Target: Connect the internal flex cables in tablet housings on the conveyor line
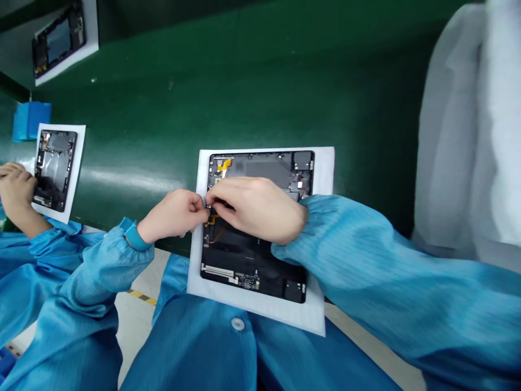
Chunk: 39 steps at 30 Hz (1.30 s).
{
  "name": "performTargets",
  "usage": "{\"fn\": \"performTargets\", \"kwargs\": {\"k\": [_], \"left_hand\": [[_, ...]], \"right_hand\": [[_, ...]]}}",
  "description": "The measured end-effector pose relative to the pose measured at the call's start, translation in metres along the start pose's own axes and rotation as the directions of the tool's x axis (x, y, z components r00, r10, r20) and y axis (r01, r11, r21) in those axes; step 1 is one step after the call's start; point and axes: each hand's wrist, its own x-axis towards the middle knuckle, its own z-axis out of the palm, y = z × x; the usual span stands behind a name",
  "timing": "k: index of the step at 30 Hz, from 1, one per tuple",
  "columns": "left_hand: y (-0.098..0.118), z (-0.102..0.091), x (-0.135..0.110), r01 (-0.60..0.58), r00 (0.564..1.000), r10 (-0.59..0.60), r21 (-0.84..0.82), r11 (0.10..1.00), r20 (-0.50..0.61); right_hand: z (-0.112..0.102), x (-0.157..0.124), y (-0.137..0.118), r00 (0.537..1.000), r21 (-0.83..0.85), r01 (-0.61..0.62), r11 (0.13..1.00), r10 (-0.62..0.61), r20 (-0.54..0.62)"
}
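An opened tablet body (252, 260), black inside with orange flex cables, lies on a white foam sheet (325, 168) at the near edge of a green conveyor belt (244, 81). My right hand (260, 209) rests curled over the tablet's left middle, fingertips pressed at a small part by an orange flex cable. My left hand (175, 214) is pinched at the tablet's left edge, touching the right hand's fingertips. What the fingers hold is too small to make out. Both arms wear blue sleeves.
To the left, a co-worker's hand (16, 187) touches another tablet (55, 168) on its own foam sheet. A third tablet (61, 38) sits further up the belt. A blue object (30, 119) lies at the far left. A white-clad figure (472, 136) stands at the right.
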Motion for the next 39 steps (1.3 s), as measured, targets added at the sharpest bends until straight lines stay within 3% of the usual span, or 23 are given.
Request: {"fn": "performTargets", "kwargs": {"k": [8,12,20,31,35,39], "left_hand": [[0.01,-0.004,0.008,0.117,0.991,-0.114,-0.033,0.993,0.065],[0.009,-0.006,0.008,0.103,0.991,-0.098,-0.045,0.994,0.092],[0.005,-0.005,0.012,0.047,0.998,-0.049,-0.053,0.998,-0.049],[0.007,-0.004,0.018,0.069,0.993,-0.077,-0.082,0.994,-0.093],[0.005,-0.002,0.018,0.021,0.983,-0.031,-0.056,0.998,-0.183],[0.003,-0.002,0.019,0.006,0.984,-0.019,-0.07,0.998,-0.178]], "right_hand": [[0.003,0.004,0.005,0.993,0.011,0.006,1.0,-0.005,-0.121],[0.007,0.008,0.013,0.98,0.067,0.006,0.998,0.007,-0.197],[0.011,0.008,0.016,0.966,0.139,-0.003,0.99,0.039,-0.257],[0.005,0.014,0.015,0.954,0.218,-0.106,0.97,0.161,-0.251],[0.006,0.014,0.017,0.949,0.233,-0.091,0.968,0.155,-0.274],[0.007,0.013,0.018,0.945,0.25,-0.064,0.966,0.139,-0.297]]}}
